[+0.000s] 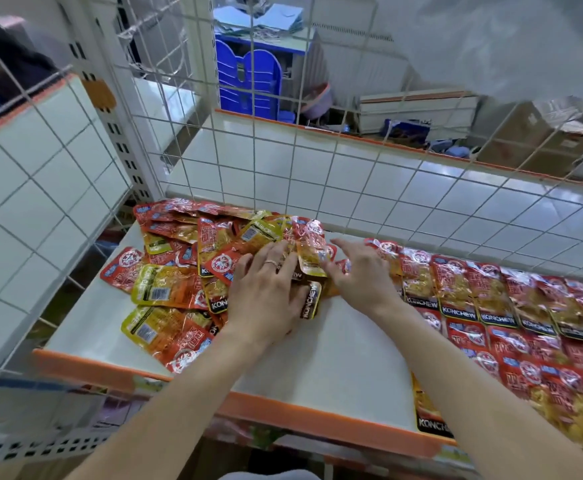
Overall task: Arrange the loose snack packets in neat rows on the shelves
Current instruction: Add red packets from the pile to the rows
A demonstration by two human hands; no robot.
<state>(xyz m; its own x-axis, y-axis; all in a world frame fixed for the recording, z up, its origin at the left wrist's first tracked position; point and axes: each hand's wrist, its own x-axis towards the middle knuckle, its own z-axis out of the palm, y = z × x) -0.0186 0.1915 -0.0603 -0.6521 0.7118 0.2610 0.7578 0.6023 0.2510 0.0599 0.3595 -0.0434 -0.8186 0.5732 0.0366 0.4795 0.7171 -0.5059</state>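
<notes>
Where packets (179, 282) pile, shelf (317, 348) shows white.

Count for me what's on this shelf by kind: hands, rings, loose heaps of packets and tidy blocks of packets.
Hands: 2 (left hand, right hand)
Ring: 1, on the left hand
Loose heap of packets: 1
Tidy block of packets: 1
Total: 5

Loose packets (176, 271) lie left on the shelf (335, 355), rowed packets (511, 323) right.
</notes>
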